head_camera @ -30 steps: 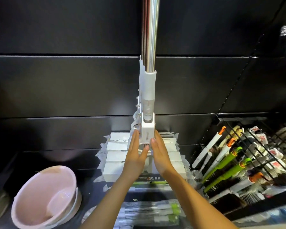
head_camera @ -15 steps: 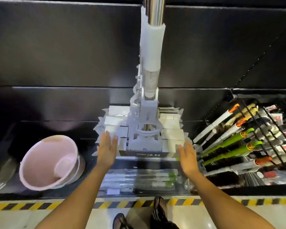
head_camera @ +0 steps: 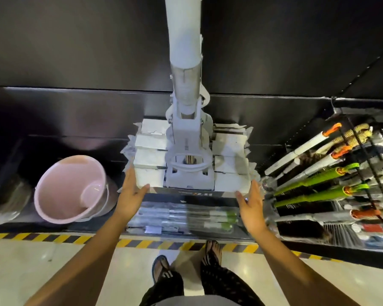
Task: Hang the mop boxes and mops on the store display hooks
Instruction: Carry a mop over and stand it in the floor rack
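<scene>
1. Mops hang in a tight row against the black back panel. Their handles run up out of view, so the display hook carrying them cannot be seen. Their flat white heads stack one behind another at the bottom.
2. The left grip, a bare hand, is spread with straight fingers. It lies along the left edge of the front mop head, thumb at the lower front edge.
3. The right grip is spread too, palm turned inward just beside the stack's right edge. Whether it touches cannot be told.
4. Neither grip pinches anything. Two flat palms flanking the stack suggest squaring the heads so they hang flush and do not swing.
5. Bagged mops lie on the low shelf directly beneath, likely stock waiting to go up.
6. A pink bucket sits on the shelf to the left, and long-handled brushes fill a wire rack on the right. Both stand apart from the hanging heads.
7. This batch looks hung, and only the tidying seems left.
</scene>
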Tool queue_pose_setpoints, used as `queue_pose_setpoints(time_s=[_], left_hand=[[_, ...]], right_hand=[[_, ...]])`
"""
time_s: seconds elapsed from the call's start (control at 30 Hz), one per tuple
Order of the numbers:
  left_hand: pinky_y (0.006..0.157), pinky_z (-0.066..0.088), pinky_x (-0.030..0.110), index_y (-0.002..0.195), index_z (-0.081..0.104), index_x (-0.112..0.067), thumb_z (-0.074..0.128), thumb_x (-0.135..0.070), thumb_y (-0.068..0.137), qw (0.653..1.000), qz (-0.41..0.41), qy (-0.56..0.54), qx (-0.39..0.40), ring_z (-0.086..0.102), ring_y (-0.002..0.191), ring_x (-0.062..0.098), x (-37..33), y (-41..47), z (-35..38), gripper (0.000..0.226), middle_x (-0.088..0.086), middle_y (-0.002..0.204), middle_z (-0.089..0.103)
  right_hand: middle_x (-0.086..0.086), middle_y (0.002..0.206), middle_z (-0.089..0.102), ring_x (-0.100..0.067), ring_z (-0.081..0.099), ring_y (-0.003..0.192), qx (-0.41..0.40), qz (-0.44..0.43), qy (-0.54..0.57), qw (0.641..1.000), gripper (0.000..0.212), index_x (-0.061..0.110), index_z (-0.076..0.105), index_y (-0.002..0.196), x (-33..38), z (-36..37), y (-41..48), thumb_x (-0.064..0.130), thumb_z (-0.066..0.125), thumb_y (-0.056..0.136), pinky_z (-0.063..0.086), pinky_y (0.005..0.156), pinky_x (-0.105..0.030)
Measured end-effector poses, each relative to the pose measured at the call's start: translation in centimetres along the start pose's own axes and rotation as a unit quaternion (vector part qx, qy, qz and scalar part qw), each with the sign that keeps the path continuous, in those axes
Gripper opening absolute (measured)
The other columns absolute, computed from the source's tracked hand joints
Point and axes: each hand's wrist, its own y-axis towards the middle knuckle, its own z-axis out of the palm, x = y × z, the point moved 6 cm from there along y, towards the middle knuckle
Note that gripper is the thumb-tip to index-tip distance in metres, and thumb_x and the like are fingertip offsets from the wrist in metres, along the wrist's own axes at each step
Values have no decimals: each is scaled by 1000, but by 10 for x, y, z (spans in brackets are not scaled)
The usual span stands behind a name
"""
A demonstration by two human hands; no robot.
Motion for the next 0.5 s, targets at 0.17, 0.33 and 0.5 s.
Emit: queue_pose_setpoints(time_s=[0.17, 0.33, 0.5], left_hand=[[114, 25, 26, 156, 16, -21, 57, -25, 97, 1000, -17, -5, -25, 19, 148, 12, 0, -12, 1, 72, -3, 162, 20], [112, 11, 21, 156, 13, -22, 54, -35, 98, 996, -79, -10, -28, 11, 145, 4, 7, -18, 2, 72, -10, 162, 11], [117, 12, 25, 156, 15, -21, 56, -33, 97, 994, -79, -75, -18, 12, 148, 8, 3, -12, 2, 73, -9, 162, 13]], right_hand=[[-7, 154, 36, -25, 32, 140, -4, -11, -22, 1000, 60, 15, 29, 151, -3, -5, -5, 33, 52, 99, 31, 112, -37], [-10, 142, 50, -30, 44, 132, -19, 11, -48, 999, 59, 12, 41, 145, -6, -16, 3, 45, 49, 97, 38, 109, -52], [-11, 120, 61, -31, 57, 111, -24, 18, -40, 999, 54, 17, 49, 132, 5, -18, 13, 52, 46, 91, 48, 95, -52]])
